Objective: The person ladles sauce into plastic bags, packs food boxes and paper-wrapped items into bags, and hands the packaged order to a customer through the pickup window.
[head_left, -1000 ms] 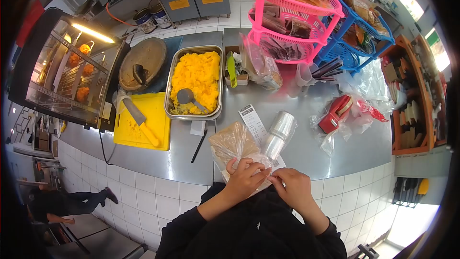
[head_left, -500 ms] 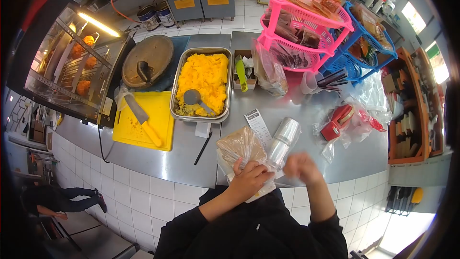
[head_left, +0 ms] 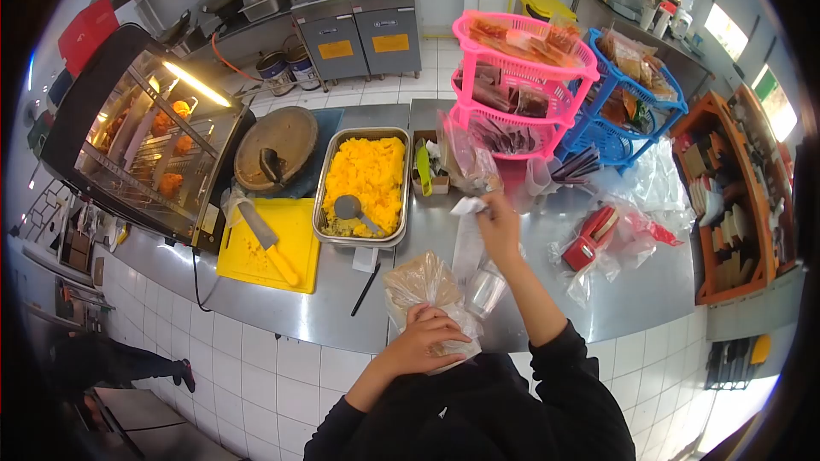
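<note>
My left hand (head_left: 425,340) is closed over the gathered top of a clear plastic bag (head_left: 420,280) with a brown package inside, at the table's front edge. My right hand (head_left: 499,224) pinches the upper end of a white printed receipt (head_left: 468,243), lifting that end off the steel. The receipt's lower part reaches down between the bag and a shiny, clear-wrapped cylinder (head_left: 488,287). My right forearm passes just beside this cylinder and partly covers it.
A steel tray of yellow rice (head_left: 362,175) with a scoop, and a knife (head_left: 260,229) on a yellow cutting board (head_left: 305,222), are left. Pink baskets (head_left: 521,115) and blue baskets (head_left: 628,111) stand behind. A red stapler-like object (head_left: 591,239) lies right; a black pen (head_left: 366,290) lies centre.
My right hand has moved forward from beside the bag and taken hold of the receipt, whose top end has come up. My left hand stays on the bag. The view has tilted up slightly.
</note>
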The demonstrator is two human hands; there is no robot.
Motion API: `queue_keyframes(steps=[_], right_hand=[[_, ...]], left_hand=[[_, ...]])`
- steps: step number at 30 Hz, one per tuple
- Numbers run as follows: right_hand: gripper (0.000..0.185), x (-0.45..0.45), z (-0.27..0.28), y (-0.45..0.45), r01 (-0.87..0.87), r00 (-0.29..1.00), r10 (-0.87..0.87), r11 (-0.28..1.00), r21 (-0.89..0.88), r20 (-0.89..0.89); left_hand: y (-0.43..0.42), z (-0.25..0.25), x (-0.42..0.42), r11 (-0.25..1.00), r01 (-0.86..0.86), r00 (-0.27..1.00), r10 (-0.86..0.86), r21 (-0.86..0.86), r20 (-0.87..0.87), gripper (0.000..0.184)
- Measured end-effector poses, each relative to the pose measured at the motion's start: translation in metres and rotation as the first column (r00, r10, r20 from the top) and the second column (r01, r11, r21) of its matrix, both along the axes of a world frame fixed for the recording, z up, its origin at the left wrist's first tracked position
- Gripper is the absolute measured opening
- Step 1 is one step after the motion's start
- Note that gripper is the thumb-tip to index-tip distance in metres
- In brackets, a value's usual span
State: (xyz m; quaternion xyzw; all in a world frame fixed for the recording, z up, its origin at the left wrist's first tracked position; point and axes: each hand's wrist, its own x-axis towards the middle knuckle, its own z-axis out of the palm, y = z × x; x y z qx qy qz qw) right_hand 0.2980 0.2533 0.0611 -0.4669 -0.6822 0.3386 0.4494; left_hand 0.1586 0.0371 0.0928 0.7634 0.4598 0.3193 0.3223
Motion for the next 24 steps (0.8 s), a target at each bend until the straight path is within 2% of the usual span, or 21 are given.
queue_keyframes(steps=[1, 3, 4, 5, 6, 7, 9, 10, 11, 12, 13, 14, 15, 16, 18, 20, 21, 22, 23, 24], right_hand=[[0.017, 0.009, 0.023, 0.004, 0.026, 0.994, -0.027, 1.0, -0.007, -0.11], [0.015, 0.034, 0.074, -0.006, -0.032, 0.933, 0.034, 0.999, 0.011, -0.357], [0.015, 0.046, 0.093, -0.013, -0.022, 0.932, 0.029, 0.999, 0.024, -0.362], [0.015, 0.059, 0.108, -0.023, -0.015, 0.879, 0.019, 1.0, 0.011, -0.476], [0.016, 0.072, 0.116, -0.032, -0.006, 0.813, 0.003, 1.0, -0.003, -0.582], [0.016, 0.086, 0.119, -0.042, 0.018, 0.812, -0.014, 1.0, 0.001, -0.584], [0.019, 0.118, 0.118, -0.061, 0.143, 0.7, -0.207, 0.978, -0.149, -0.683], [0.019, 0.136, 0.113, -0.07, 0.175, 0.695, -0.223, 0.975, -0.14, -0.684], [0.021, 0.157, 0.105, -0.076, 0.286, 0.694, -0.349, 0.936, -0.204, -0.629], [0.022, 0.178, 0.094, -0.084, 0.398, 0.673, -0.475, 0.879, -0.263, -0.567], [0.022, 0.203, 0.076, -0.095, 0.433, 0.655, -0.496, 0.865, -0.254, -0.569], [0.026, 0.228, 0.053, -0.104, 0.582, 0.698, -0.616, 0.785, -0.21, -0.366], [0.032, 0.246, 0.034, -0.109, 0.707, 0.678, -0.72, 0.694, -0.139, -0.147], [0.049, 0.257, 0.019, -0.112, 0.789, 0.597, -0.791, 0.609, 0.079, 0.132], [0.049, 0.252, 0.0, -0.096, 0.745, 0.577, -0.803, 0.592, 0.308, 0.149], [0.034, 0.238, -0.018, -0.069, 0.631, 0.775, -0.625, 0.756, -0.175, 0.093], [0.029, 0.24, -0.054, -0.042, 0.577, 0.792, -0.609, 0.728, -0.37, 0.035], [0.029, 0.241, -0.081, -0.018, 0.487, 0.8, -0.599, 0.683, -0.545, -0.036], [0.029, 0.234, -0.077, -0.008, 0.494, 0.785, -0.618, 0.675, -0.548, -0.054], [0.029, 0.22, -0.07, 0.002, 0.622, 0.728, -0.683, 0.625, -0.472, 0.056]], left_hand=[[0.005, 0.011, 0.0, 0.999, -0.051, 0.998, 0.051, 0.002, 0.03, 0.041], [0.023, 0.042, 0.004, 0.995, -0.095, 0.994, 0.093, 0.021, 0.052, 0.046], [0.037, 0.063, 0.01, 0.959, -0.256, 0.955, 0.232, 0.122, 0.184, 0.047], [0.054, 0.079, 0.017, 0.89, -0.414, 0.881, 0.34, 0.191, 0.329, 0.049], [0.075, 0.089, 0.028, 0.897, -0.396, 0.889, 0.321, 0.197, 0.328, 0.049], [0.097, 0.099, 0.043, 0.928, -0.334, 0.887, 0.249, 0.166, 0.389, 0.048], [0.13, 0.101, 0.069, 0.961, -0.235, 0.879, 0.147, 0.144, 0.453, 0.047], [0.151, 0.085, 0.079, 0.978, 0.142, 0.916, -0.071, -0.155, 0.395, 0.041], [0.171, 0.069, 0.091, 0.768, 0.465, 0.869, -0.301, -0.442, 0.392, 0.036], [0.181, 0.052, 0.111, 0.681, 0.533, 0.837, -0.335, -0.503, 0.433, 0.037], [0.184, 0.029, 0.129, 0.581, 0.592, 0.802, -0.362, -0.558, 0.474, 0.038], [0.192, -0.003, 0.139, 0.643, 0.542, 0.836, -0.475, -0.541, 0.274, 0.033], [0.202, -0.032, 0.147, 0.706, 0.5, 0.833, -0.55, -0.502, 0.057, 0.029], [0.211, -0.051, 0.153, 0.689, 0.523, 0.815, -0.577, -0.502, 0.056, 0.029], [0.22, -0.077, 0.161, 0.645, 0.551, 0.704, -0.7, -0.53, -0.121, 0.026], [0.235, -0.089, 0.171, 0.583, 0.569, 0.658, -0.746, -0.58, -0.103, 0.026], [0.24, -0.093, 0.175, 0.535, 0.57, 0.633, -0.77, -0.624, -0.081, 0.026], [0.244, -0.097, 0.177, 0.557, 0.581, 0.634, -0.767, -0.593, -0.099, 0.024], [0.248, -0.093, 0.179, 0.547, 0.585, 0.613, -0.781, -0.599, -0.115, 0.024], [0.25, -0.085, 0.182, 0.511, 0.593, 0.611, -0.789, -0.622, -0.065, 0.024]])
